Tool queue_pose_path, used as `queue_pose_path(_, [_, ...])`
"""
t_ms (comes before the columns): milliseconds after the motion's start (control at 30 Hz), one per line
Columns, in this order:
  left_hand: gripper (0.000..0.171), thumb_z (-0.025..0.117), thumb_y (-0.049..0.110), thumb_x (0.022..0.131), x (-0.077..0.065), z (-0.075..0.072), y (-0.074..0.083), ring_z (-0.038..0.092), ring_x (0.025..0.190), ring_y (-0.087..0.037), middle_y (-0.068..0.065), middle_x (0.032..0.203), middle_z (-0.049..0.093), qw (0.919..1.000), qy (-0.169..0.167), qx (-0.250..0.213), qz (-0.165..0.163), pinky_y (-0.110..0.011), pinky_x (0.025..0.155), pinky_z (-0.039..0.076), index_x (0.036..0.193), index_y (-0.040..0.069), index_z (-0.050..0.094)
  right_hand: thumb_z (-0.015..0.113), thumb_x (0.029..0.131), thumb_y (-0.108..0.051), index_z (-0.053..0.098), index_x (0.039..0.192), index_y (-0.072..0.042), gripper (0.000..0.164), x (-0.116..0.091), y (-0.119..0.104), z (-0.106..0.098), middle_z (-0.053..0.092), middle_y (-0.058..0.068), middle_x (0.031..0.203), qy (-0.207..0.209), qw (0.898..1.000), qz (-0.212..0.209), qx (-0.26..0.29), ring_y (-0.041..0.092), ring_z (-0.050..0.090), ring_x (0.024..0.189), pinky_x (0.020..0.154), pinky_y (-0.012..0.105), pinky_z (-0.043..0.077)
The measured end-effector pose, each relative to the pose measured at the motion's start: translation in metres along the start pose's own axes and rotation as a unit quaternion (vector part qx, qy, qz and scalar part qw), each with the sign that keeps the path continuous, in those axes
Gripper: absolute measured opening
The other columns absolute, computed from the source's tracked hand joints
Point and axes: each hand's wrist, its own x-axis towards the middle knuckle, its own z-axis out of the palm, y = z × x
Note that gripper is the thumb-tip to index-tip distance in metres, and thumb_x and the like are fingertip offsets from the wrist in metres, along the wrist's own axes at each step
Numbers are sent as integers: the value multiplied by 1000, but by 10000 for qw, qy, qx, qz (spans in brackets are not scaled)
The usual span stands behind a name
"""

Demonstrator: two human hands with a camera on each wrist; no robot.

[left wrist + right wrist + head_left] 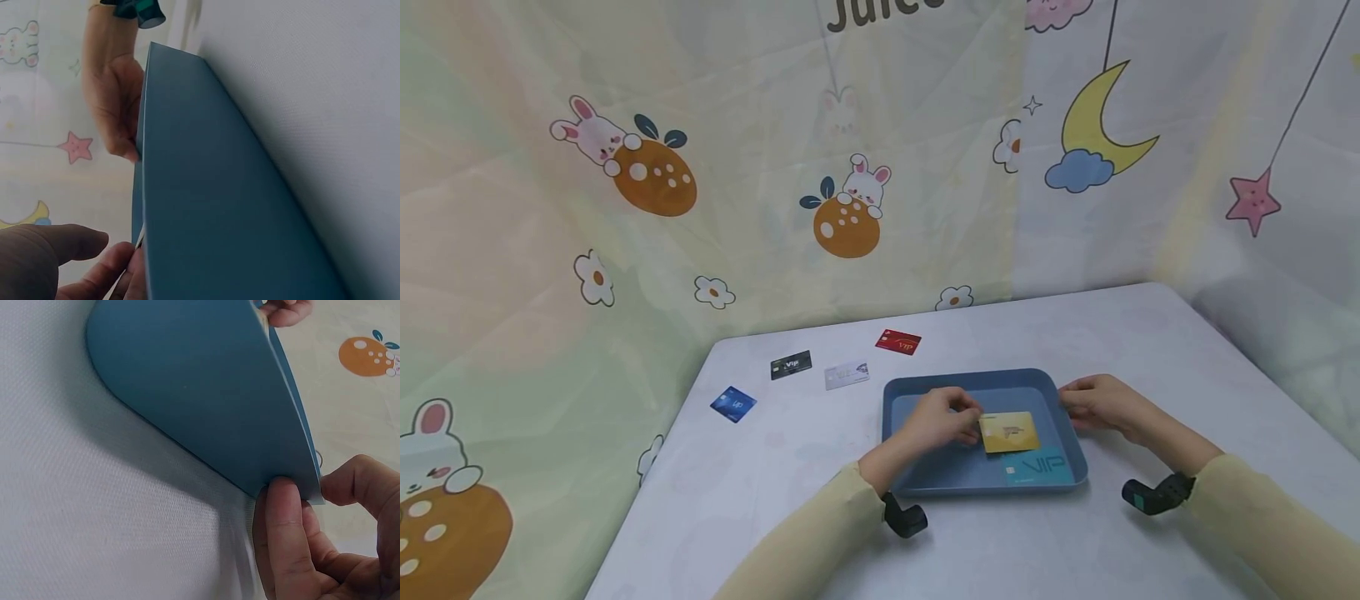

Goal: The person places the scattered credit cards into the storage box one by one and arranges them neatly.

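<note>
A blue tray (940,486) lies on the white-covered table. My left hand (943,415) is over its middle, holding a yellow card (1009,433) by its left edge between the fingers. In the left wrist view the card's thin edge shows between the fingers of the left hand (103,269), and the thumb stands apart from it. A teal VIP card (1037,468) lies in the tray's front right part, overlapped by the yellow one. My right hand (1101,404) pinches the tray's right rim, thumb on top and fingers (286,515) against the outer wall.
Left of the tray and behind it lie a blue card (733,404), a black card (791,365), a silver card (847,375) and a red card (898,342). A printed curtain (760,150) hangs behind the table (805,467).
</note>
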Motion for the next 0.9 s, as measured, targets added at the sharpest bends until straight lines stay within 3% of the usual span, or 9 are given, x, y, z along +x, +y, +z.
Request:
queue_pose_path(567, [20, 65, 19, 103, 6, 18, 5, 73, 81, -14, -3, 103, 67, 9995, 181, 188, -180, -28, 73, 64, 117, 5, 68, 57, 105, -24, 44, 141, 19, 57, 0, 1, 0, 65, 27, 124, -32, 10000, 30, 53, 14, 65, 91, 81, 29, 64])
queue_pose_path(900, [21, 64, 19, 103, 7, 24, 6, 73, 83, -13, -3, 105, 68, 9994, 89, 212, -267, -29, 77, 64, 118, 5, 68, 58, 105, -25, 44, 141, 19, 58, -1, 0, 0, 65, 27, 123, 13, 10000, 48, 56, 15, 64, 91, 80, 29, 64])
